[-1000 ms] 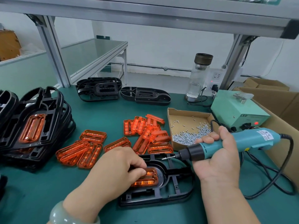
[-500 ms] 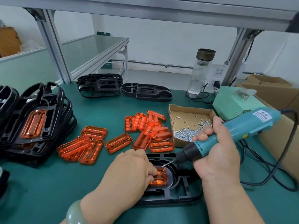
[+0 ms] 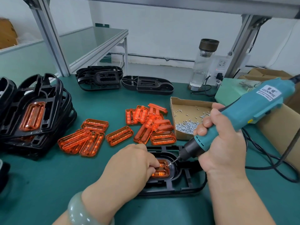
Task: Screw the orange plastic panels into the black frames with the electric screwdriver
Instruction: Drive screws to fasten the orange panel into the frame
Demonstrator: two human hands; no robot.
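Across the green counter point(image 3: 48, 176), the biggest mass is a leaning stack of black frames point(image 3: 53, 101) at the far left, the top one already carrying an orange insert. Near the front edge lies the black plastic frame point(image 3: 186, 184) being worked, flat, its long axis running left to right, its left part hidden under the left hand.

The teal electric screwdriver point(image 3: 243, 114) slants from upper right down to lower left, its bit pointing down at the right end of the translucent orange plastic panel point(image 3: 162, 172) seated in that frame. The right hand point(image 3: 222, 143) is wrapped round the screwdriver's lower body, just above the dark collar. The left hand point(image 3: 129, 168) has its fingers curled down onto the orange panel, gripping it in the frame; a pale green bangle point(image 3: 76, 210) sits on that wrist.

Behind the hands, loose orange panels point(image 3: 120, 135) lie scattered at mixed angles, beside an open cardboard box point(image 3: 186, 103) holding small silver screws point(image 3: 186, 125).
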